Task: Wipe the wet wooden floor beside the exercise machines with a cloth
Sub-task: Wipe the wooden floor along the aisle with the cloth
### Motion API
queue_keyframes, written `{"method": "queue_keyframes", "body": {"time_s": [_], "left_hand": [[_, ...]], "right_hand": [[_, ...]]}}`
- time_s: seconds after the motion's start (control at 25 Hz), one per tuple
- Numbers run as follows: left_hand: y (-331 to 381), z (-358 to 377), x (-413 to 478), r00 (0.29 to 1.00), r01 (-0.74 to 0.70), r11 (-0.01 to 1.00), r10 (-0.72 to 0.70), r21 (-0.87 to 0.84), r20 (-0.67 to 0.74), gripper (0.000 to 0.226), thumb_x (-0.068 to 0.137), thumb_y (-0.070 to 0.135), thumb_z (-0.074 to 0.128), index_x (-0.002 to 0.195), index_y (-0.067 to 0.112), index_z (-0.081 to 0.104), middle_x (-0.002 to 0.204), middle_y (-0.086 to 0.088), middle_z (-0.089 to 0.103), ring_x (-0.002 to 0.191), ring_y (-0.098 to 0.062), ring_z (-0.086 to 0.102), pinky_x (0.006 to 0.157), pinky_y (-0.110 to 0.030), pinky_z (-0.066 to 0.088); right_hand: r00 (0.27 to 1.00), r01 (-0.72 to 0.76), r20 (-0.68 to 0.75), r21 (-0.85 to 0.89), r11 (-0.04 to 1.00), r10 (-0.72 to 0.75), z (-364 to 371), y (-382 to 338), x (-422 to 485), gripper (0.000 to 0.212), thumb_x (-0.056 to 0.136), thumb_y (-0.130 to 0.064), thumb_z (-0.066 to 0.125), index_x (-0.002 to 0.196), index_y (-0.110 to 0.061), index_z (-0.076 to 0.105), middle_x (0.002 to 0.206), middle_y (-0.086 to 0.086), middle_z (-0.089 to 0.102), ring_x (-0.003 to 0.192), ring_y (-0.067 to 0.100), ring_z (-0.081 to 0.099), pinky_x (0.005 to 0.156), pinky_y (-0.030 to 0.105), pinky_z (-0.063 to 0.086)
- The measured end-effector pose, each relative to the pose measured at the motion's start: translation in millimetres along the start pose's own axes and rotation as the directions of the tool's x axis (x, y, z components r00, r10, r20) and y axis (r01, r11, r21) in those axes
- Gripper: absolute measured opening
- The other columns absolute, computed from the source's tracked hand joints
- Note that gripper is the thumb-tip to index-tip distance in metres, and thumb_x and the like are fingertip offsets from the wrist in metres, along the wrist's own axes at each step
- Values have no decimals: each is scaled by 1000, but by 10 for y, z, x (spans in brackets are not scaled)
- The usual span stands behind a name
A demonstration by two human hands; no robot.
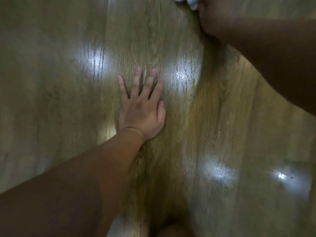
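Observation:
My left hand (142, 106) lies flat on the wooden floor (59, 100) in the middle of the view, fingers spread, holding nothing. My right arm reaches from the right edge to the top. My right hand (217, 16) is at the top edge, blurred, pressed against a whitish cloth (187, 1) of which only a small part shows. I cannot see the fingers of that hand clearly. The floor planks shine with wet patches that reflect light.
Bright wet reflections lie left of my left hand's fingers (95, 62), to their right (184, 74) and at the lower right (217, 171). A knee or leg (172, 230) shows at the bottom edge. No exercise machine is in view.

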State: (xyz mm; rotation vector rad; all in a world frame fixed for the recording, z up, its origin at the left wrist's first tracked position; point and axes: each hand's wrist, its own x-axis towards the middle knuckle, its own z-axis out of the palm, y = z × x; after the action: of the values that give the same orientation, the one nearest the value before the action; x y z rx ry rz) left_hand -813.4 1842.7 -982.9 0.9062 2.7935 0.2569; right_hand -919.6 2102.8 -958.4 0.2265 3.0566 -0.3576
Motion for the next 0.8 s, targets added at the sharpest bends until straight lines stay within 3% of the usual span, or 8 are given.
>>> {"method": "queue_keyframes", "body": {"time_s": [0.12,0.2,0.28,0.36,0.52,0.6,0.68,0.8], "left_hand": [[10,6,-15,1000,-2,1000,2,0,-3,59,94,40,36,149,19,38,161,-3,26,151,-34,12,115,-68,6],[2,5,-13,1000,0,1000,0,28,3,59,95,41,34,149,20,37,162,-2,24,151,-33,10,116,-68,5],[16,1,-4,1000,5,1000,-5,22,12,59,95,42,30,150,21,34,163,-1,20,152,-32,7,116,-67,3],[27,6,-22,1000,6,999,-6,37,11,60,96,43,27,152,23,30,164,0,18,152,-31,5,116,-66,1],[30,23,-41,999,37,999,-37,40,3,63,96,44,19,155,23,22,165,1,12,152,-30,0,117,-64,-2],[203,45,-74,998,68,997,-68,-44,-8,61,96,41,23,153,22,28,165,-2,15,152,-32,0,118,-63,-4],[449,118,-222,1000,-10,998,9,-66,-10,57,98,38,27,153,23,30,164,-2,18,152,-32,2,118,-62,-4],[568,209,-314,995,-101,994,102,-31,9,58,98,38,27,155,26,23,165,0,17,152,-30,3,119,-60,-2]], "right_hand": [[967,-217,-88,197,956,237,30,-236,-57,29,93,-8,40,90,-21,65,91,-7,61,94,5,51,71,-3,30],[978,-146,-105,263,954,179,139,-273,-273,35,88,-2,39,108,-2,68,113,13,68,108,14,57,84,8,35],[982,-144,-91,193,971,164,273,-275,-725,51,89,-5,36,133,-5,61,144,16,55,138,24,45,111,21,26],[986,-106,-105,197,975,129,418,-366,-1486,54,89,-6,36,137,-9,58,151,13,48,145,30,38,118,26,18],[1000,-26,4,287,958,26,520,-808,-3605,43,100,-15,35,136,-11,58,150,9,47,144,31,36,111,48,40],[986,65,140,191,980,-92,466,-928,-4323,40,106,-25,31,137,-14,52,153,8,43,146,31,34,102,51,50],[946,133,278,132,982,-166,394,-826,-4326,42,107,-31,27,138,-12,48,152,17,45,144,37,36,93,53,55],[974,90,208,18,996,-91,319,-415,-3410,52,103,-33,37,150,-15,28,159,26,26,146,50,22,90,65,52]]}}
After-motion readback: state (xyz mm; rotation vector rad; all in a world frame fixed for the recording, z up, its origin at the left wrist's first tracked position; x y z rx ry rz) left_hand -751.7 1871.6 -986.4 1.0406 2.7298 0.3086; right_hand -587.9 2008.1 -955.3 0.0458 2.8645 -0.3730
